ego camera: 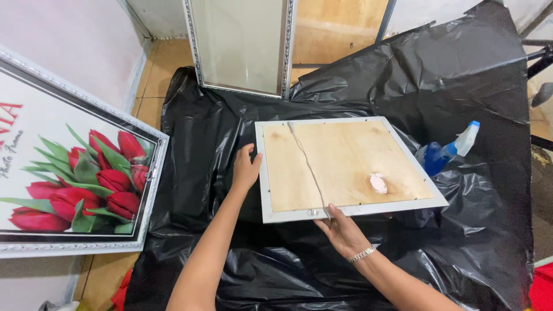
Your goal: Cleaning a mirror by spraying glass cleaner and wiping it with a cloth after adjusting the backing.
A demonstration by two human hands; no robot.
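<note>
A square picture frame (345, 167) lies face down on black plastic sheeting, its plywood back up, with a thin hanging cord across it and a small pink-white wad (378, 183) on the wood. My left hand (246, 168) rests against the frame's left edge. At the near edge my right hand (341, 229), with a metal bracelet at the wrist, has its fingers on the silver rim by the cord's lower end. Whether either hand grips the rim is unclear.
The black plastic sheeting (449, 86) covers the floor. A blue spray bottle (448, 151) with a white nozzle lies right of the frame. An ornate silver frame (242, 46) leans at the back. A large framed tulip picture (69, 167) stands at the left.
</note>
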